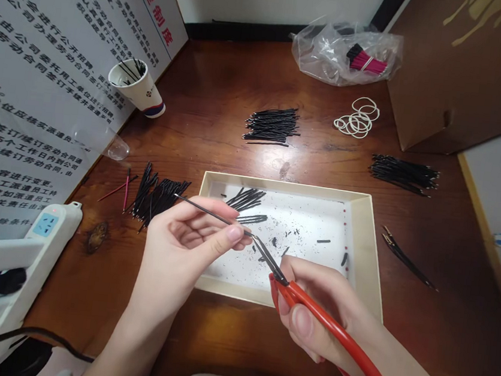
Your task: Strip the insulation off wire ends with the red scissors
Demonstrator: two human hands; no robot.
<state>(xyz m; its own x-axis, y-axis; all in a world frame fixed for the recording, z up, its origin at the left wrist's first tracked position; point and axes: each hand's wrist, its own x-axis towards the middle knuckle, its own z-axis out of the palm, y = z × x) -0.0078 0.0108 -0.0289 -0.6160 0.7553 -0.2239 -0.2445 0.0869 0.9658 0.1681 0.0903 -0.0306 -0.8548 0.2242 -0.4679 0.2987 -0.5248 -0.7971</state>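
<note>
Red plastic handles of a pair of snips (342,336), clasped in the right hand (313,310), fingers curled tightly around them; dark steel blades (270,260) angled up against the end of a thin black wire (211,212), apparently touching it. That wire pinched between thumb and fingers of the left hand (185,241), a narrow, curled grip, held just above the near-left corner of the cream cardboard tray (368,244). Inside the tray, on white paper lining, a small bundle of black wires (244,199) and scattered black clippings (287,240). Just left of the tray, a loose heap of black wires (156,198) and a few red wires (119,188). Right of the tray, a second black bundle (403,174). Behind the tray, a third black bundle (272,125), white rubber bands (356,118), and, farther back, a clear plastic bag (345,54) around a pink bundle (367,61). Well behind and left of the tray, a paper cup (135,85) with black wires standing in it, all on a wooden desk (226,82).
</note>
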